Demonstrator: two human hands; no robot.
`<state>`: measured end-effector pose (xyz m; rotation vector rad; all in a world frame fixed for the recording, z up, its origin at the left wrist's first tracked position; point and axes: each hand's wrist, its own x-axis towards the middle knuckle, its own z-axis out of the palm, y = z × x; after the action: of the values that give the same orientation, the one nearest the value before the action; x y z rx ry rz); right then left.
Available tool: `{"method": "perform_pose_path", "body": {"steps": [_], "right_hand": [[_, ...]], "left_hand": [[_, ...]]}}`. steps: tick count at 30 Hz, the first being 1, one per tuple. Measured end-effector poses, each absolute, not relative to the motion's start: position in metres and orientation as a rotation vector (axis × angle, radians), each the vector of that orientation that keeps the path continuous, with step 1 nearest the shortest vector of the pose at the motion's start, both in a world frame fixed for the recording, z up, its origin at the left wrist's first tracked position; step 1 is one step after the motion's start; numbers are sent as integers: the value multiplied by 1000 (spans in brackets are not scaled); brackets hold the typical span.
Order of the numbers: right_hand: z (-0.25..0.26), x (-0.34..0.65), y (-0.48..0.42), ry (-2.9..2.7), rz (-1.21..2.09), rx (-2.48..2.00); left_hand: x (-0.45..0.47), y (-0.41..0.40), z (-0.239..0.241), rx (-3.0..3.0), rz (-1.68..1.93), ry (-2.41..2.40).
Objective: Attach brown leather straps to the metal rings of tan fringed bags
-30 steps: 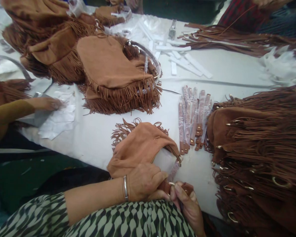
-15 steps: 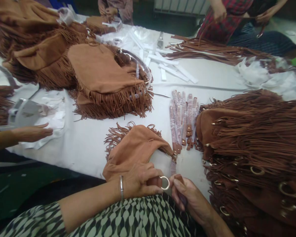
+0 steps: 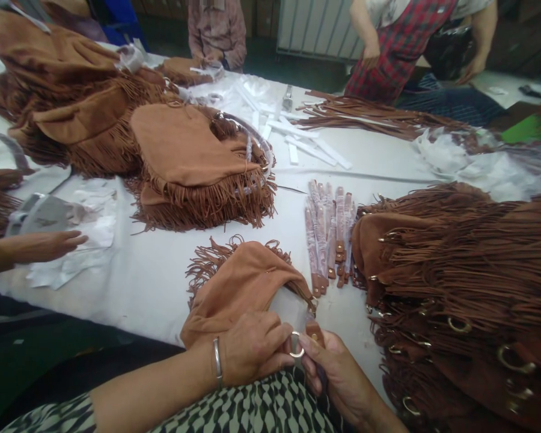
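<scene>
A metal ring (image 3: 297, 353) shows between my two hands, close to my body. My left hand (image 3: 255, 346), with a silver bangle at the wrist, pinches it from the left side. Closed around a brown leather strap (image 3: 314, 332) with a stud at its end is my right hand (image 3: 336, 370), its thumb touching the ring's right side. The lower part of the strap is partly hidden by the fingers. Just beyond the hands lies a tan suede fringed bag (image 3: 238, 288), its curved opening toward me and a clasp at its right tip.
Plastic-wrapped straps (image 3: 329, 234) lie beyond the bag. A heap of fringed bags (image 3: 469, 252) fills the right side; stacked bags (image 3: 184, 150) stand at back left. A co-worker's hand (image 3: 63, 243) reaches in from the left. White strips (image 3: 315, 141) and brown strips (image 3: 369, 117) lie farther back.
My hands have come together, bringing the strap end up against the ring. The view has tilted slightly upward. Across the table, a person's hands have let go of a strip.
</scene>
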<state>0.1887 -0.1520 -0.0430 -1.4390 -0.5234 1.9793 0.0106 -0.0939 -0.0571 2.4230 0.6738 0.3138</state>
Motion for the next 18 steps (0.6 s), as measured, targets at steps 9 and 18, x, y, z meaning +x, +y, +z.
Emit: {"method": "perform_pose_path", "body": {"steps": [9, 18], "right_hand": [[-59, 233, -148, -791, 2379, -1320], [-67, 234, -138, -705, 2355, -1383]], "left_hand": [[18, -91, -69, 2509, 227, 377], [9, -85, -60, 2241, 250, 355]]}}
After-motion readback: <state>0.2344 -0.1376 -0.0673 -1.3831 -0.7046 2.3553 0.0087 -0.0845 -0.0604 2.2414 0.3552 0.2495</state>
